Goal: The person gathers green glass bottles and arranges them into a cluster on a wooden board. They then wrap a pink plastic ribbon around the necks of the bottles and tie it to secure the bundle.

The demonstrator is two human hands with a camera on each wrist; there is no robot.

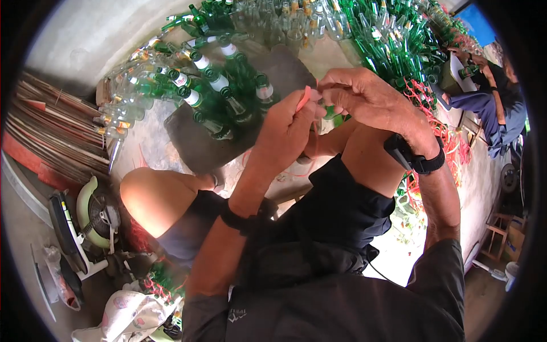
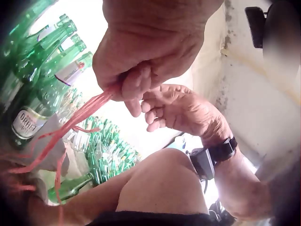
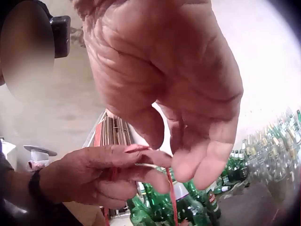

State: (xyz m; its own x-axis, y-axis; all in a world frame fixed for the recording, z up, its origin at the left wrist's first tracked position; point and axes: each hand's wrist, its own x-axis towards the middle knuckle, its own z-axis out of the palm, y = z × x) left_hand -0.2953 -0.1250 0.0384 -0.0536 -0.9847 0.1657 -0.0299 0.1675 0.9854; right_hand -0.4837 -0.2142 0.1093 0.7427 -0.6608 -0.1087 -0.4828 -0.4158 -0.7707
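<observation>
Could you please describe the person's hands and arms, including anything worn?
Left hand and right hand wear no gloves. A black strap circles each wrist, the right one carrying a boxy black device. The dark shirt has short sleeves.

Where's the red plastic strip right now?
Left wrist view: the red plastic strip is pinched in the left hand, near the right hand, its frayed ends reaching toward lower left beside the green bottles.

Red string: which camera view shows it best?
The left wrist view: the red string leaves the left hand as a bundle, splitting into loose strands. The head view shows mainly a short piece at that hand; the right wrist, a piece there and one thin hanging strand.
</observation>
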